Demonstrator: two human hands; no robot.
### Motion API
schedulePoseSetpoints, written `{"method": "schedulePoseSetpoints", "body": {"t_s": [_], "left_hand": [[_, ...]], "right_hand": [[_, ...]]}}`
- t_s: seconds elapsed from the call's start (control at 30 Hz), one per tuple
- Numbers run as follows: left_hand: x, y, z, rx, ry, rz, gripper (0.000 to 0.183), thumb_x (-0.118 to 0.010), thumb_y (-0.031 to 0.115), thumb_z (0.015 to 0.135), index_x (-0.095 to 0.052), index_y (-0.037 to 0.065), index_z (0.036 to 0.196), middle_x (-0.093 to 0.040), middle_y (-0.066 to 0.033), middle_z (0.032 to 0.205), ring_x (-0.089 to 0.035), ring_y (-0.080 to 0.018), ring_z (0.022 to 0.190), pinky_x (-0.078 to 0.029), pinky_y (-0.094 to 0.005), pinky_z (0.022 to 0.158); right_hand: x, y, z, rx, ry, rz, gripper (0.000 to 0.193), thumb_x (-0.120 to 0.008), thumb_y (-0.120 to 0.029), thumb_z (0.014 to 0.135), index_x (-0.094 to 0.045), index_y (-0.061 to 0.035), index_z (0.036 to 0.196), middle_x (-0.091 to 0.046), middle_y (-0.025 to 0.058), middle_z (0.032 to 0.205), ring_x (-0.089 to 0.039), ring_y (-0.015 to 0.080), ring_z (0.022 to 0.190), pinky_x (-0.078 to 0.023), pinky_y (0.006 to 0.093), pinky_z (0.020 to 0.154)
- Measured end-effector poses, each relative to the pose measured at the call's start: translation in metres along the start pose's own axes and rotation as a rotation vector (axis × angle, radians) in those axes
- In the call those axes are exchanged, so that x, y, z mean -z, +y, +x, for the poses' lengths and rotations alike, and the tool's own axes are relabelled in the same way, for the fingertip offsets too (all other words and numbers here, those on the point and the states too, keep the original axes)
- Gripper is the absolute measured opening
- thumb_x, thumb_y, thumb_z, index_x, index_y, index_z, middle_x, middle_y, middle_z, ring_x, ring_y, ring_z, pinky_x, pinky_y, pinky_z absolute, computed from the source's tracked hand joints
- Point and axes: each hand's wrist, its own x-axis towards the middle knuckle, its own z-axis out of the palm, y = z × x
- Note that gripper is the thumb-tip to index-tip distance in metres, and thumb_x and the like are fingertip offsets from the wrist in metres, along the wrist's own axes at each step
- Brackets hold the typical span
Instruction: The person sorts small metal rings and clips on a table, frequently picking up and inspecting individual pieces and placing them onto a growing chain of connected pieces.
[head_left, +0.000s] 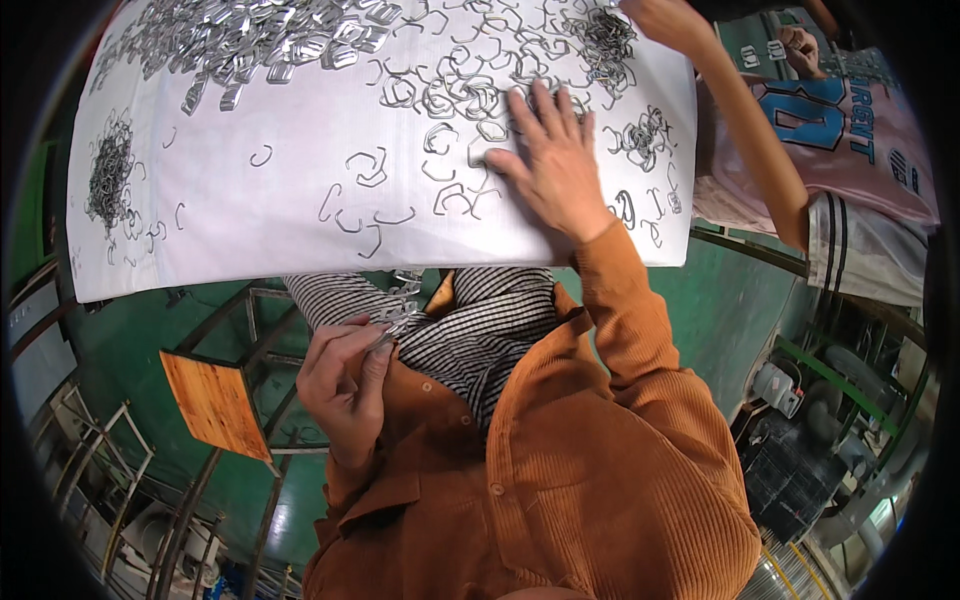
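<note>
My right hand [560, 170] lies on the white tabletop [240, 220], its fingers spread across the edge of a scatter of bent wire pieces [470, 95]. These are thin, silvery and open-ended, shaped like hooks or C's. My left hand [345, 385] is in front of the table's near edge, above my lap. Thumb and fingers are pinched on several small silver metal buckles [402, 308], which stick out past the fingertips. How many the hand holds is partly hidden. A few loose wire pieces lie on the table between the two hands and the pile.
A large heap of silver buckles [250, 40] covers the far left. Small dark wire piles lie at the left [110, 170] and far right [605, 45]. A co-worker's hand [670, 22] reaches over the far right corner. A wooden-topped stool [215, 405] stands at my left.
</note>
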Motion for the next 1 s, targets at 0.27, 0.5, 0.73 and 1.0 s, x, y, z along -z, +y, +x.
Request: {"method": "schedulePoseSetpoints", "body": {"t_s": [0.27, 0.5, 0.73, 1.0], "left_hand": [[-0.001, 0.002, -0.009, 0.001, 0.023, 0.002, 0.016, -0.069, -0.006, 0.078, -0.067, -0.003, 0.093, -0.064, -0.012, 0.085, -0.064, -0.0257, 0.083, -0.053, -0.034, 0.079], [-0.001, 0.005, -0.012, -0.025, 0.05, -0.015, 0.014, -0.069, -0.006, 0.078, -0.068, -0.004, 0.092, -0.064, -0.0117, 0.083, -0.064, -0.0234, 0.079, -0.054, -0.0353, 0.08], [0.0, 0.007, -0.012, -0.042, 0.043, -0.003, 0.013, -0.07, -0.005, 0.078, -0.068, -0.003, 0.09, -0.064, -0.0104, 0.081, -0.063, -0.0211, 0.076, -0.055, -0.0346, 0.079], [-0.001, 0.007, -0.013, -0.083, 0.041, 0.011, 0.013, -0.07, -0.005, 0.077, -0.068, -0.003, 0.09, -0.065, -0.01, 0.081, -0.063, -0.0203, 0.075, -0.055, -0.0345, 0.079]], "right_hand": [[-0.021, -0.06, 0.011, 0.217, -0.032, 0.039, 0.069, -0.045, -0.063, 0.088, -0.041, -0.0238, 0.144, -0.027, 0.0155, 0.153, -0.018, 0.0404, 0.143, -0.008, 0.0654, 0.112], [0.014, -0.016, -0.013, 0.091, -0.093, 0.037, 0.058, -0.051, -0.053, 0.09, -0.054, -0.0143, 0.133, -0.04, 0.0143, 0.146, -0.029, 0.0352, 0.14, -0.014, 0.065, 0.111], [0.017, 0.012, -0.024, -0.072, 0.1, -0.077, 0.059, -0.059, -0.05, 0.088, -0.056, -0.007, 0.128, -0.04, 0.0177, 0.145, -0.029, 0.0399, 0.138, -0.018, 0.0659, 0.109], [0.007, -0.012, -0.027, 0.1, 0.084, 0.028, 0.047, -0.063, -0.048, 0.084, -0.063, -0.0207, 0.123, -0.038, 0.0149, 0.146, -0.025, 0.0389, 0.14, -0.015, 0.0686, 0.108]]}}
